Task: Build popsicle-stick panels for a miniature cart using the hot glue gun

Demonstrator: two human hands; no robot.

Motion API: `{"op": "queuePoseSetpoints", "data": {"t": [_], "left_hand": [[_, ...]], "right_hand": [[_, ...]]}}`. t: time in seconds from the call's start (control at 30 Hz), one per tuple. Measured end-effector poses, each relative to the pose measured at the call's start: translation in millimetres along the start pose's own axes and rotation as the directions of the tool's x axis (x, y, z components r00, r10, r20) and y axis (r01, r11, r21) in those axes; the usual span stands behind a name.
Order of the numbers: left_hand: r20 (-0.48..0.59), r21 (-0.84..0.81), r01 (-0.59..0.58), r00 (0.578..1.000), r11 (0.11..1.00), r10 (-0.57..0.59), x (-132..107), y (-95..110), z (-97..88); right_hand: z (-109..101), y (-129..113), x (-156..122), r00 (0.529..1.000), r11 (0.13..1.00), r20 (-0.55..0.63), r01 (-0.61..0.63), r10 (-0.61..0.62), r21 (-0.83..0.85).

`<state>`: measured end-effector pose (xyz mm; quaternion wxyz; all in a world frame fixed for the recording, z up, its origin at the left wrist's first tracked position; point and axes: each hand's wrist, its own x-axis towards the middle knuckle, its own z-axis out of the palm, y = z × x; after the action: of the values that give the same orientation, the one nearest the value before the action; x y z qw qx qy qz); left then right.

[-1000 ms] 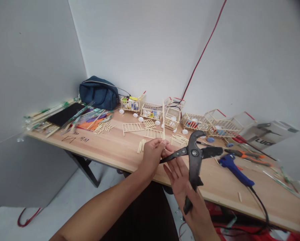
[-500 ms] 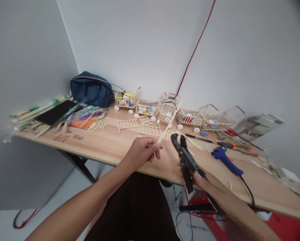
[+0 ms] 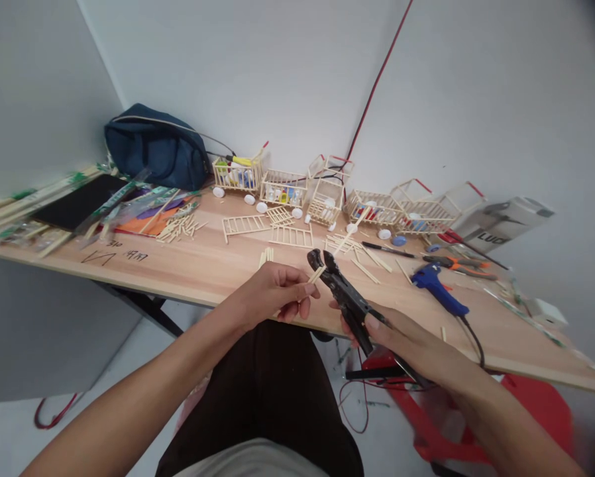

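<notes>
A thin stick is pinched by the left hand, and its far end is pointed between one and two o'clock. A black cutter is gripped by the right hand, with the stick across its mouth. Around that mouth, little stick carts with round wheels are lined up on the table, from ten to two o'clock. Flat stick ladders are laid near ten, and a blue bag is set farther out that way. A blue glue gun is placed at three o'clock, near orange-handled pliers.
</notes>
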<state>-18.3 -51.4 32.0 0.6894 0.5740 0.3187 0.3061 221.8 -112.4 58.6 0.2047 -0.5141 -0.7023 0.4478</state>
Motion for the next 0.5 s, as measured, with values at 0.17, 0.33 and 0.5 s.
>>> {"op": "queuePoseSetpoints", "data": {"t": [0.17, 0.33, 0.5], "left_hand": [[0.021, 0.006, 0.029, 0.999, 1.000, -0.030, -2.4, 2.0, -1.1], [0.048, -0.003, 0.060, 0.997, 0.998, -0.060, -3.8, 3.7, -4.4], [0.096, -0.023, 0.096, 0.991, 0.995, -0.094, -2.3, 1.9, -8.4]], "right_hand": [[1.7, 0.5, 2.3, 1.000, 1.000, -0.007, 0.001, -0.001, 0.009], [0.7, 8.5, 5.5, 0.997, 0.999, 0.066, 0.031, -0.028, -0.042], [1.2, 8.2, 5.7, 0.997, 0.999, 0.070, 0.031, -0.028, -0.039]]}}
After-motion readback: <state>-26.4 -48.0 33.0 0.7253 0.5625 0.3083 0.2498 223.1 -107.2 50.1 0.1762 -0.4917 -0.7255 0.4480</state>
